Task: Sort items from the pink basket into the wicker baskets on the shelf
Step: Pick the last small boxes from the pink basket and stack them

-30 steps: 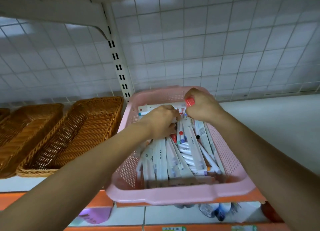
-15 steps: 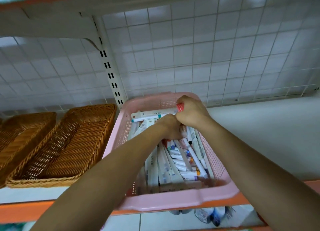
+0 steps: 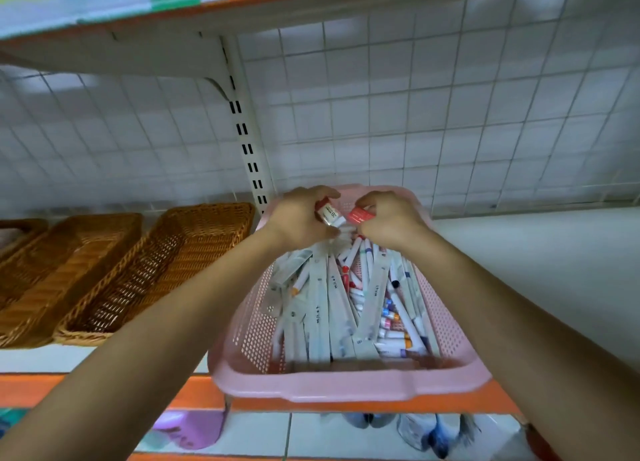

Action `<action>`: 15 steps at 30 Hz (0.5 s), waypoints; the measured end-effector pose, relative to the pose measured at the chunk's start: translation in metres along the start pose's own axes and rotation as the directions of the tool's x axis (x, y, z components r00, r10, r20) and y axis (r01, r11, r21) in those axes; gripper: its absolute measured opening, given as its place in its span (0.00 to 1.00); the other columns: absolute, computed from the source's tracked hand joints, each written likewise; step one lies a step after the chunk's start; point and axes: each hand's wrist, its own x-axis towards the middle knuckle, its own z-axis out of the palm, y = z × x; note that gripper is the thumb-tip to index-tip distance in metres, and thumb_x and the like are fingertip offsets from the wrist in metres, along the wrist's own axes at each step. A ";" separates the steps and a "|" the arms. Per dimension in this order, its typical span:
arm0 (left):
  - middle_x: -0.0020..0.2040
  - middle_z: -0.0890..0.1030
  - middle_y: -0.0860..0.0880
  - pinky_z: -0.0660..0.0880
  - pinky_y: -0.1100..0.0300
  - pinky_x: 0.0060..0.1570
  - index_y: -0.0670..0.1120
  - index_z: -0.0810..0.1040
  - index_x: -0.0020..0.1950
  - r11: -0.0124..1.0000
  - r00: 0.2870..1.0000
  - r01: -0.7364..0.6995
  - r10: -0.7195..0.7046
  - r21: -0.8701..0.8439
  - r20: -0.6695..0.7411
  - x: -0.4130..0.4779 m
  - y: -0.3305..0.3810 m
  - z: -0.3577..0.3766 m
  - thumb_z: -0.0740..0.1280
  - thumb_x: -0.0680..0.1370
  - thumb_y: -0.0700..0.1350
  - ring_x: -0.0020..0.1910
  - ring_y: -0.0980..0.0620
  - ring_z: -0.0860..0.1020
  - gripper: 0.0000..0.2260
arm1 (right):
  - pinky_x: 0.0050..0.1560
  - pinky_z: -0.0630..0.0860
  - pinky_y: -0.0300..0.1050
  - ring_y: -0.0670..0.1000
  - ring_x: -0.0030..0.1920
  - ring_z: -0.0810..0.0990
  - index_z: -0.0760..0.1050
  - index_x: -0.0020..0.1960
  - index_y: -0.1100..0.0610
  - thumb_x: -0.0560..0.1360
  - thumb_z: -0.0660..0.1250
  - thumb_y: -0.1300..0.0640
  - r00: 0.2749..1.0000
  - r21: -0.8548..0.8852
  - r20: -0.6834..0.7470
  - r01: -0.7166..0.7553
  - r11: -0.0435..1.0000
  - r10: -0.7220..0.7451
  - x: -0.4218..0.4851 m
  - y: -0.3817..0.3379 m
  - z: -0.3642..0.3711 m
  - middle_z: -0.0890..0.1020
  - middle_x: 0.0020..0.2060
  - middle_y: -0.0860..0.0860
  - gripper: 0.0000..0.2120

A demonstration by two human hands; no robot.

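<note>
Red-capped pen: pinched in right hand grip, above the far rim.
White pen: grasped by left hand.
Pink basket: on shelf, full of pens.
Wicker baskets: just left.
Advice: compare kinds, lift clear, then carry left.

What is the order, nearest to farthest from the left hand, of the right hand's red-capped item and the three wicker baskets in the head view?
1. Red-capped item, in the right hand, just right of the left hand.
2. Right wicker basket, beside the pink basket.
3. Middle wicker basket, further left.
4. Left wicker basket, at the frame's edge.
</note>
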 end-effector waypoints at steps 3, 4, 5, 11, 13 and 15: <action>0.50 0.78 0.50 0.71 0.66 0.42 0.47 0.74 0.60 0.999 0.998 0.016 -0.018 -0.030 -0.061 -0.017 -0.007 -0.010 0.75 0.70 0.47 0.46 0.54 0.76 0.21 | 0.40 0.75 0.35 0.50 0.53 0.78 0.76 0.63 0.50 0.73 0.65 0.62 0.996 -0.032 0.018 0.088 0.996 -0.087 -0.017 -0.018 -0.013 0.79 0.60 0.48 0.20; 0.46 0.78 0.52 0.69 0.69 0.36 0.47 0.74 0.57 0.999 0.996 0.012 -0.016 -0.049 -0.086 -0.023 -0.010 -0.014 0.76 0.70 0.48 0.41 0.55 0.75 0.19 | 0.36 0.70 0.31 0.48 0.54 0.77 0.74 0.65 0.48 0.73 0.64 0.63 0.993 -0.066 0.028 0.119 0.991 -0.117 -0.022 -0.025 -0.018 0.78 0.62 0.46 0.22; 0.42 0.77 0.54 0.66 0.72 0.32 0.47 0.74 0.54 0.998 0.994 0.000 -0.007 -0.064 -0.108 -0.028 -0.012 -0.017 0.76 0.69 0.49 0.37 0.58 0.73 0.18 | 0.34 0.67 0.31 0.47 0.54 0.76 0.74 0.65 0.46 0.73 0.64 0.63 0.989 -0.096 0.042 0.142 0.985 -0.138 -0.028 -0.032 -0.021 0.77 0.63 0.45 0.23; 0.37 0.78 0.54 0.68 0.70 0.29 0.47 0.75 0.49 0.978 0.972 -0.058 0.010 -0.199 -0.234 -0.058 -0.031 -0.036 0.78 0.66 0.48 0.31 0.61 0.73 0.17 | 0.31 0.70 0.30 0.45 0.39 0.76 0.77 0.60 0.43 0.74 0.65 0.63 0.972 -0.027 0.065 0.227 0.974 -0.225 -0.053 -0.072 -0.015 0.80 0.52 0.45 0.20; 0.41 0.80 0.54 0.69 0.67 0.33 0.50 0.78 0.50 0.968 0.971 -0.080 0.023 -0.239 -0.236 -0.071 -0.044 -0.044 0.78 0.67 0.48 0.34 0.60 0.74 0.15 | 0.41 0.75 0.40 0.49 0.46 0.79 0.79 0.57 0.45 0.72 0.66 0.64 0.969 0.001 0.049 0.244 0.970 -0.244 -0.059 -0.086 -0.002 0.82 0.51 0.46 0.19; 0.42 0.81 0.56 0.70 0.68 0.37 0.54 0.78 0.48 0.959 0.965 -0.099 0.028 -0.265 -0.261 -0.088 -0.059 -0.054 0.78 0.67 0.48 0.37 0.61 0.75 0.14 | 0.49 0.75 0.43 0.50 0.51 0.79 0.79 0.55 0.47 0.71 0.66 0.65 0.968 0.004 0.020 0.251 0.968 -0.251 -0.064 -0.103 0.012 0.82 0.51 0.47 0.18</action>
